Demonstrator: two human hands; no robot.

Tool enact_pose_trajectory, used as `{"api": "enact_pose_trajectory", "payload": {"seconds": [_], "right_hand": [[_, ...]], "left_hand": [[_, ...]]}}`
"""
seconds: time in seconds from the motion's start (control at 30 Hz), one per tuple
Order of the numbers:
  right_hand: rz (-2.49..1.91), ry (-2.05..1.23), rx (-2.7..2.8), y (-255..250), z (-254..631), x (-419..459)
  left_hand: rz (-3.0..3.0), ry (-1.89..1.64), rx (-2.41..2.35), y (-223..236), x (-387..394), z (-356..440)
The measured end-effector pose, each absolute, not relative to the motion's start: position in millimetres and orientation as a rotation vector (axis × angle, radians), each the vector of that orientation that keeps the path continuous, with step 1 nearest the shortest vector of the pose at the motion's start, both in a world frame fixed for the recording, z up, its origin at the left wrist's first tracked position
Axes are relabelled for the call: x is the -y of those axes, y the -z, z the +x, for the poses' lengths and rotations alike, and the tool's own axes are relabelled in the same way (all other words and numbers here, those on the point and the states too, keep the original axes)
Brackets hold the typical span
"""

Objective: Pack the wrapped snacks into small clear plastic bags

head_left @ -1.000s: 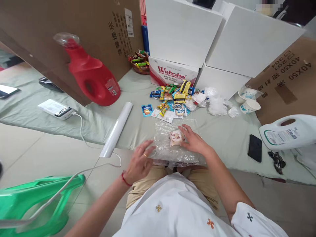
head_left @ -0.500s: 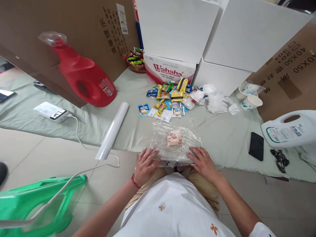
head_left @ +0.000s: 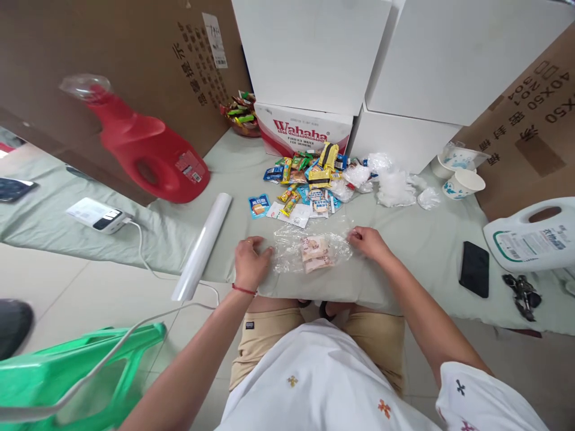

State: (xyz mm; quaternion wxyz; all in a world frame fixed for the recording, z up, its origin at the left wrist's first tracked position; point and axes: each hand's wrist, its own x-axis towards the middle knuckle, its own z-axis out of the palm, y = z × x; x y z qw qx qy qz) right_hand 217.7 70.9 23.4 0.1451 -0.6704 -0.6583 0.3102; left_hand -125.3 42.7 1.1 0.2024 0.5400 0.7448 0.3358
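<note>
A small pale packet with reddish print [head_left: 317, 254] lies on the cloth, with clear plastic film [head_left: 287, 254] crumpled around and partly over it. At the film's right edge, my right hand [head_left: 367, 242] has thumb and fingers pinched together on the film. My left hand [head_left: 252, 262], with a red string on the wrist, rests beside the film's left edge. Its fingers are curved and the thumb stands apart from them; nothing shows between them. Beyond the film is a pile of wrapped snacks [head_left: 320, 178], with balled clear plastic [head_left: 395, 188] to its right.
A shiny film roll [head_left: 203, 246], a white power bank [head_left: 96, 216] with a cable, and a red jug [head_left: 148, 152] are on the left. Paper cups [head_left: 463, 184], a black phone [head_left: 475, 269], keys [head_left: 521, 296] and a white jug [head_left: 530, 234] stand or lie right. Boxes [head_left: 308, 129] line the back.
The film's near edge has been folded away from me over the packet. Both hands have moved forward from the table edge to the film's sides, and the right fingers have closed on it.
</note>
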Motion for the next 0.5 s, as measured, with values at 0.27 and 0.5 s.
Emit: {"api": "enact_pose_trajectory", "payload": {"seconds": [0.27,0.5], "right_hand": [[-2.016,-0.389,2.109,-28,216,-73],[-1.645,-0.441,2.485,-34,164,-132]], "left_hand": [[2.472,-1.441,-1.393,-37,-6,-83],[2.305,-0.579,-1.397,-17,-52,-55]]}}
